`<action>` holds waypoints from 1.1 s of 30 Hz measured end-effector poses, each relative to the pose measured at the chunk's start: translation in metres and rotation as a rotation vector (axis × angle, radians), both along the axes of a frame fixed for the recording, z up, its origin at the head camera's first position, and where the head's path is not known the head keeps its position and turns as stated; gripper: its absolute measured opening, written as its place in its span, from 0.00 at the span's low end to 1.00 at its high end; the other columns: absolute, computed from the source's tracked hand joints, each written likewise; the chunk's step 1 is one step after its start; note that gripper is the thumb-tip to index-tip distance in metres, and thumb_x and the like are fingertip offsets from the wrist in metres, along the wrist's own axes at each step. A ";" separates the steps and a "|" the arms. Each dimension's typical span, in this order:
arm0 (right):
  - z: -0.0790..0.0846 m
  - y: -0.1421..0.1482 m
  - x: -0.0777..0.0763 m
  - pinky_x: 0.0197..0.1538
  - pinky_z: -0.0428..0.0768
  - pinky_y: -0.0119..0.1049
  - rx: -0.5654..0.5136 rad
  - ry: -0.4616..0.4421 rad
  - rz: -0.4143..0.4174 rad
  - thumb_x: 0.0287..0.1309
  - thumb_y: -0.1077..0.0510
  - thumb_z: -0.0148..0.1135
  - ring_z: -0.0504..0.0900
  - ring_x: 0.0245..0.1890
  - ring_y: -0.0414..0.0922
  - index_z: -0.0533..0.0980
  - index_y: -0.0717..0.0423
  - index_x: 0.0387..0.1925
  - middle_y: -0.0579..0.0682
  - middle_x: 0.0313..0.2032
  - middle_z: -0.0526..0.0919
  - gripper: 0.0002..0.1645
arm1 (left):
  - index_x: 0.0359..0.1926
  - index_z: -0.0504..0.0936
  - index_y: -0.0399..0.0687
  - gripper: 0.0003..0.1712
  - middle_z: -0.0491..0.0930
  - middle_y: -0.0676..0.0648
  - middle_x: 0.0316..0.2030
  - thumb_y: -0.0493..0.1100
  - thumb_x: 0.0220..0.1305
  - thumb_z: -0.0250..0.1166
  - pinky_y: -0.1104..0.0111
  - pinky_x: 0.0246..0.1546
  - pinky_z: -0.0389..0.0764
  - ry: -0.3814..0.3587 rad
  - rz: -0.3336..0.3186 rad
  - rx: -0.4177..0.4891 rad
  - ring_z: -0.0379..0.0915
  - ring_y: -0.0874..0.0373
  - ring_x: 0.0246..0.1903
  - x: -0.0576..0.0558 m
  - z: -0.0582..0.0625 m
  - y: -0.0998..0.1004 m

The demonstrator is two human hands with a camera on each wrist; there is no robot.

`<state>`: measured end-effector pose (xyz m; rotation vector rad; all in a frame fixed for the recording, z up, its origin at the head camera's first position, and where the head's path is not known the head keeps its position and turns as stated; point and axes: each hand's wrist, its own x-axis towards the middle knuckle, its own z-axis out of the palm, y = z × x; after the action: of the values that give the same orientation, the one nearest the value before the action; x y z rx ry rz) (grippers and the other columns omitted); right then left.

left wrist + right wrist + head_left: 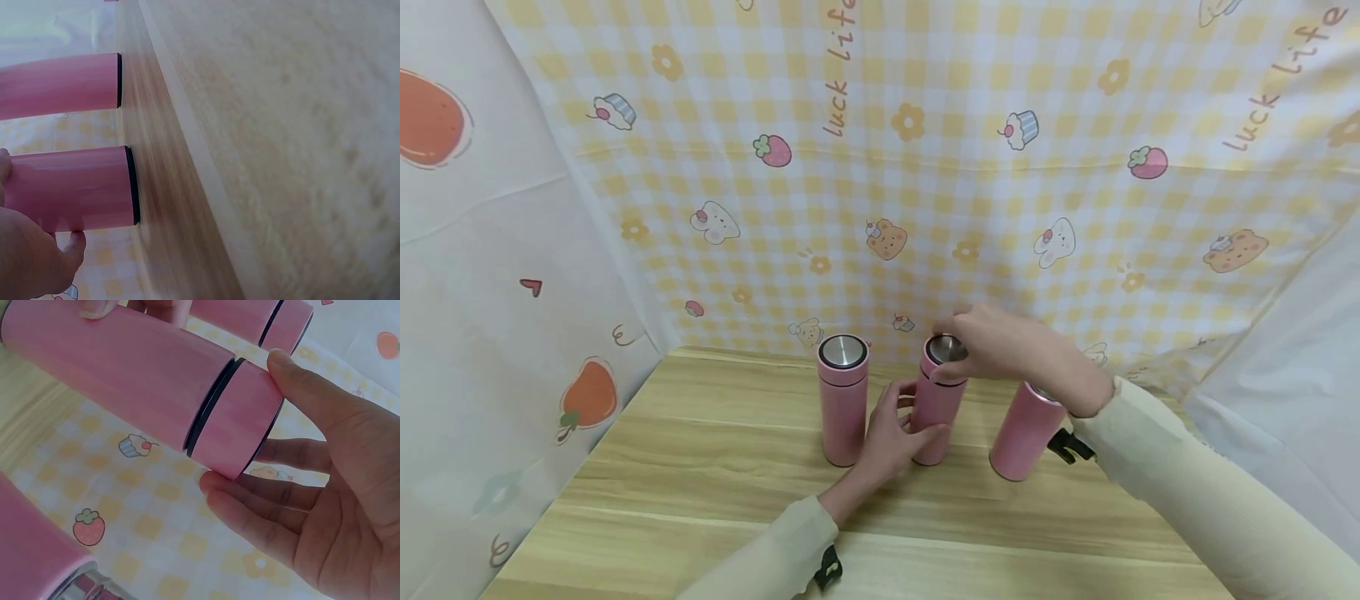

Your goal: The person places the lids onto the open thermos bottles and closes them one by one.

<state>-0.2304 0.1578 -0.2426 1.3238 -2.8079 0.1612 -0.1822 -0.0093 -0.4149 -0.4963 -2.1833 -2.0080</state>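
Note:
Three pink thermos bottles stand in a row. My left hand (891,442) holds the body of the middle thermos bottle (936,408), thumb on one side and fingers on the other. From above, my right hand (1000,342) grips that bottle's lid (237,419) between thumb and fingertips. The lid sits on the bottle, with a dark seam below it. Close to my left hand is the left thermos bottle (842,408), capped with a silver-topped lid. Below my right forearm, the right thermos bottle (1028,433) shows a silvery metal neck (87,584); the forearm partly hides its top.
The bottles stand on a wood-grain table (722,450). A yellow checked cloth (775,250) with cartoon prints hangs right behind them, and a white printed cloth (512,333) borders the left side. Dark bands (829,568) show at the wrists.

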 end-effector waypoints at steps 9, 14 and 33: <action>0.009 0.007 0.000 0.55 0.79 0.43 0.019 -0.112 0.110 0.53 0.64 0.78 0.81 0.53 0.48 0.76 0.57 0.65 0.52 0.55 0.81 0.37 | 0.65 0.68 0.34 0.36 0.70 0.38 0.60 0.32 0.59 0.76 0.46 0.58 0.74 0.006 -0.006 -0.017 0.70 0.40 0.58 0.001 0.001 0.000; 0.009 0.008 0.000 0.58 0.78 0.42 0.028 -0.154 0.171 0.53 0.70 0.75 0.79 0.58 0.47 0.77 0.58 0.64 0.50 0.58 0.81 0.35 | 0.65 0.68 0.35 0.37 0.70 0.38 0.60 0.32 0.59 0.76 0.46 0.58 0.74 0.001 -0.007 -0.023 0.70 0.39 0.58 -0.004 -0.007 0.001; 0.008 0.003 0.002 0.54 0.80 0.41 0.050 -0.177 0.075 0.51 0.71 0.75 0.80 0.56 0.46 0.79 0.55 0.63 0.50 0.57 0.82 0.36 | 0.65 0.69 0.46 0.38 0.70 0.46 0.61 0.42 0.59 0.78 0.52 0.58 0.76 0.005 -0.003 -0.029 0.70 0.48 0.59 -0.022 -0.038 0.002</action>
<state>-0.2288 0.1611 -0.2343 1.4971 -2.9254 0.2231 -0.2038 -0.0070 -0.4534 -0.5082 -2.2133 -1.9767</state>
